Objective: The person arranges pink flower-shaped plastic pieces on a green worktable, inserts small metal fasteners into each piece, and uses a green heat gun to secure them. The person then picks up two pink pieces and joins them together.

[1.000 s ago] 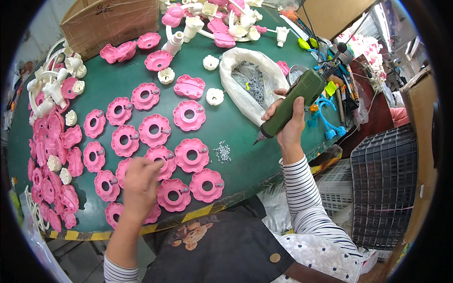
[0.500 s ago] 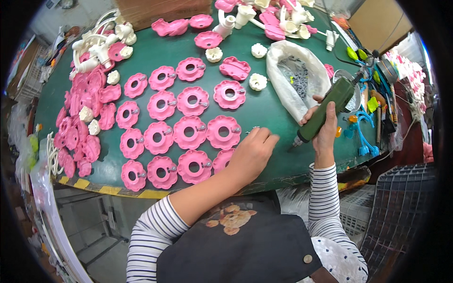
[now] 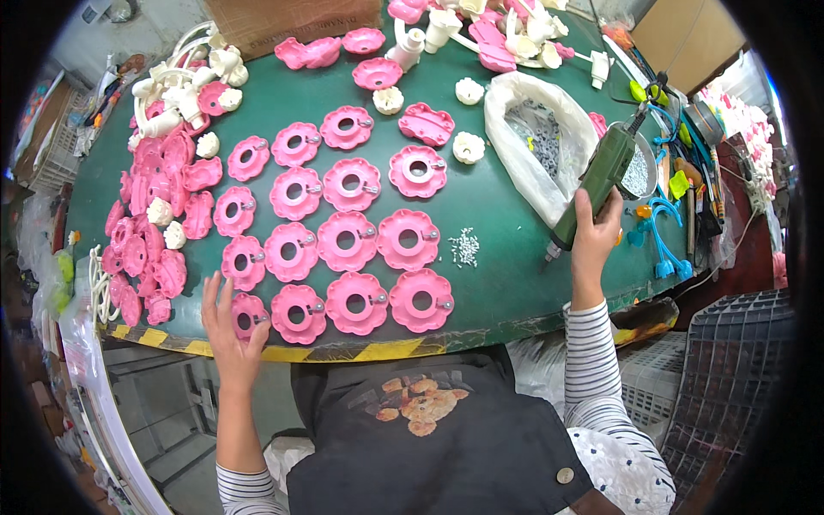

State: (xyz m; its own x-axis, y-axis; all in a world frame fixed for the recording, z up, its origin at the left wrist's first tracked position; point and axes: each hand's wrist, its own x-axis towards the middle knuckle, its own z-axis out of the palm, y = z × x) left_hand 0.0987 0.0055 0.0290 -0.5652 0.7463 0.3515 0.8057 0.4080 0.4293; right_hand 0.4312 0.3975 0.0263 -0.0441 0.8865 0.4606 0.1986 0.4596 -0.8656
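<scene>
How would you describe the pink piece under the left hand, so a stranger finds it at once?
On the green table, find the grid of pink flower-shaped discs. Follow its front row to the left end: that pink disc sits by the striped table edge, and only it has the left hand resting on it.

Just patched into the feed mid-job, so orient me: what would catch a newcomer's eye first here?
Rows of pink flower-shaped discs cover the middle of the green table. The right hand grips a green power screwdriver at the table's right, tip down. The left hand rests on the disc at the near left edge.
</scene>
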